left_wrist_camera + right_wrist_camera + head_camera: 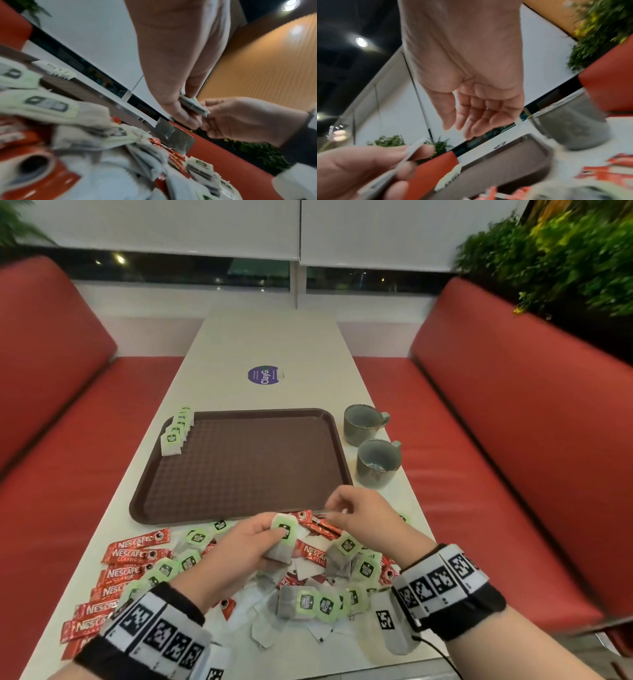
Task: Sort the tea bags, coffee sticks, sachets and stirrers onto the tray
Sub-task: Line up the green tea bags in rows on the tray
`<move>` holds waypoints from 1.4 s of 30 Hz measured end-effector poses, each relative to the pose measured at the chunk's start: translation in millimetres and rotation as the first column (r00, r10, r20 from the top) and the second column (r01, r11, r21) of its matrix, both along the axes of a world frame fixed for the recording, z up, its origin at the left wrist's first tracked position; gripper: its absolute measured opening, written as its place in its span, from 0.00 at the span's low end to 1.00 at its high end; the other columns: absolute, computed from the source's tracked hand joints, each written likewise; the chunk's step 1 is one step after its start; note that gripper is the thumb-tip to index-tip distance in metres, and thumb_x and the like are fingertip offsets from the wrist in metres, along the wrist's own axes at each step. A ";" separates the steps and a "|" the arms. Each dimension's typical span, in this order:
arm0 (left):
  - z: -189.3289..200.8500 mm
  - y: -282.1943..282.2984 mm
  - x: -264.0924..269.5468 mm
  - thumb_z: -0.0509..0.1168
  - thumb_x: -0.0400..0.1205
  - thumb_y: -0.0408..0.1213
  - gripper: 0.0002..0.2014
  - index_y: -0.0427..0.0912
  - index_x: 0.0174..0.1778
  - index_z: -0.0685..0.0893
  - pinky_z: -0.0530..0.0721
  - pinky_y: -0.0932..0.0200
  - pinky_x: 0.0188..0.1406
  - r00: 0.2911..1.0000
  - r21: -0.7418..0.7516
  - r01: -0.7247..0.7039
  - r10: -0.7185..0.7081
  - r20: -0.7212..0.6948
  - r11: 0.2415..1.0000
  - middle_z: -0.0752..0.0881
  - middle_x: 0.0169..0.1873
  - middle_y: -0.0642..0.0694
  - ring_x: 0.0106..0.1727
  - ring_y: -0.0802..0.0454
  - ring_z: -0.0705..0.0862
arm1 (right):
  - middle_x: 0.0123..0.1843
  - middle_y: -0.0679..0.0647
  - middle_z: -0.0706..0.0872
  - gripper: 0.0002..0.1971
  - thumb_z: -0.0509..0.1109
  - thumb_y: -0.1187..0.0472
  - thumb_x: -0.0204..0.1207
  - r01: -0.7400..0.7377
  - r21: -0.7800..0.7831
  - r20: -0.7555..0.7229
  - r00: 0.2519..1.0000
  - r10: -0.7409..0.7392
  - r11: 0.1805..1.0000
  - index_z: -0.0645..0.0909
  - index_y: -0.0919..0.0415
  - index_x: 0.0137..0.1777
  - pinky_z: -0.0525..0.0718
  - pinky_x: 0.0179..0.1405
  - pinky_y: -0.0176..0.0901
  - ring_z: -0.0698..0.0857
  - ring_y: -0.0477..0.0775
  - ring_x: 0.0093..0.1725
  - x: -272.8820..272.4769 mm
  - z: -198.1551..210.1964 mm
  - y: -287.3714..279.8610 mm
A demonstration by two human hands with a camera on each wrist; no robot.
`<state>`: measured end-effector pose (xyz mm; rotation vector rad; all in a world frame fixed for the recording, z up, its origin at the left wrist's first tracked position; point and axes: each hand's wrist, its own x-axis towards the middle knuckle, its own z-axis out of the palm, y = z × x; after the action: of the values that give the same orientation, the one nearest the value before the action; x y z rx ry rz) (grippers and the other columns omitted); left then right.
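Note:
My left hand pinches a small stack of green-tagged tea bags just above the loose pile at the near table edge. The left wrist view shows that stack edge-on between thumb and fingers. My right hand hovers beside it over the near rim of the brown tray. Its palm is empty and the fingers are relaxed. A row of tea bags stands in the tray's far left corner. Below my hands lie mixed tea bags, red Nescafe sticks and white sachets.
Two grey cups stand right of the tray. A purple sticker lies on the white table beyond it. Red bench seats flank the table on both sides. Most of the tray floor is bare.

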<state>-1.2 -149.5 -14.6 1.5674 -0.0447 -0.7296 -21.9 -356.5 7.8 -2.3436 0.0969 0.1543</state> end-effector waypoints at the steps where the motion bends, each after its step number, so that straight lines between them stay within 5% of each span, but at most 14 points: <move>1: -1.3 4.9 0.4 0.58 0.85 0.30 0.10 0.33 0.56 0.83 0.88 0.46 0.49 0.998 -0.023 -0.050 0.049 -0.046 0.998 0.89 0.47 0.35 0.49 0.42 0.90 | 0.44 0.46 0.84 0.03 0.72 0.57 0.75 0.078 -0.068 -0.016 0.997 -0.079 0.995 0.80 0.51 0.45 0.77 0.43 0.36 0.80 0.44 0.43 -3.7 -6.4 -9.7; 7: -6.8 33.0 7.5 0.61 0.84 0.31 0.05 0.31 0.50 0.78 0.88 0.60 0.25 0.944 -0.118 -0.284 0.255 -0.210 0.952 0.88 0.50 0.28 0.41 0.43 0.90 | 0.50 0.48 0.80 0.19 0.68 0.37 0.70 0.066 -0.506 -0.217 0.955 -0.201 0.860 0.81 0.52 0.50 0.77 0.54 0.50 0.78 0.54 0.55 -18.8 -39.9 -21.7; 16: -7.5 29.1 7.6 0.55 0.86 0.31 0.09 0.35 0.59 0.76 0.86 0.54 0.30 0.952 -0.176 -0.226 0.179 -0.248 0.958 0.87 0.43 0.32 0.35 0.45 0.84 | 0.42 0.41 0.80 0.06 0.71 0.49 0.72 0.199 -0.362 -0.146 0.953 -0.266 0.911 0.76 0.46 0.41 0.69 0.48 0.46 0.80 0.50 0.49 -13.9 -50.2 -19.1; 20: -8.7 22.7 9.1 0.56 0.87 0.32 0.11 0.37 0.63 0.76 0.85 0.52 0.34 0.962 -0.164 -0.210 0.173 -0.210 0.964 0.85 0.42 0.34 0.36 0.45 0.82 | 0.46 0.42 0.82 0.16 0.71 0.38 0.68 0.201 -0.399 -0.126 0.954 -0.271 0.895 0.78 0.47 0.48 0.68 0.50 0.48 0.78 0.49 0.49 -15.7 -51.9 -19.1; 23: -9.9 18.7 8.6 0.55 0.87 0.32 0.11 0.37 0.62 0.78 0.85 0.51 0.37 0.971 -0.145 -0.185 0.157 -0.182 0.972 0.84 0.43 0.34 0.37 0.46 0.82 | 0.50 0.44 0.80 0.18 0.73 0.38 0.66 0.140 -0.460 -0.153 0.960 -0.234 0.877 0.78 0.47 0.50 0.68 0.53 0.50 0.78 0.51 0.55 -14.8 -53.6 -15.0; 29: -11.6 7.2 9.8 0.57 0.87 0.34 0.10 0.39 0.62 0.79 0.84 0.52 0.39 0.981 -0.106 -0.152 0.137 -0.139 0.983 0.83 0.45 0.36 0.39 0.46 0.81 | 0.42 0.42 0.79 0.13 0.75 0.55 0.69 0.144 -0.299 -0.172 0.964 -0.202 0.943 0.73 0.46 0.46 0.71 0.55 0.48 0.79 0.50 0.48 -14.6 -49.3 -11.2; 34: -9.2 -7.0 9.4 0.60 0.86 0.39 0.11 0.40 0.62 0.79 0.84 0.54 0.41 0.992 -0.066 -0.092 0.085 -0.092 0.994 0.83 0.45 0.39 0.41 0.47 0.80 | 0.35 0.44 0.78 0.13 0.71 0.67 0.74 0.166 0.010 -0.075 0.983 -0.165 0.986 0.74 0.47 0.40 0.73 0.33 0.26 0.77 0.42 0.35 -14.6 -36.1 -12.8; 38: -4.4 -19.8 6.1 0.60 0.84 0.44 0.15 0.39 0.61 0.78 0.85 0.55 0.45 0.999 0.005 -0.023 0.023 -0.022 1.000 0.85 0.46 0.41 0.42 0.49 0.82 | 0.34 0.45 0.81 0.14 0.76 0.70 0.71 0.102 0.268 -0.013 0.995 -0.103 0.958 0.79 0.49 0.39 0.81 0.45 0.43 0.78 0.44 0.34 -14.8 -13.9 -11.2; 42: 2.2 -29.3 -1.9 0.56 0.81 0.52 0.22 0.40 0.63 0.78 0.88 0.55 0.45 0.995 -0.057 0.084 -0.087 -0.043 0.995 0.87 0.52 0.35 0.45 0.46 0.87 | 0.32 0.42 0.82 0.14 0.78 0.71 0.68 -0.026 0.375 0.005 1.000 0.026 0.927 0.80 0.51 0.39 0.80 0.43 0.42 0.79 0.44 0.34 -14.3 -0.4 -2.8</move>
<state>-3.1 -178.8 -12.4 1.5027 -0.0983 -0.8243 -36.3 -359.3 7.4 -1.9618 0.0317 0.1701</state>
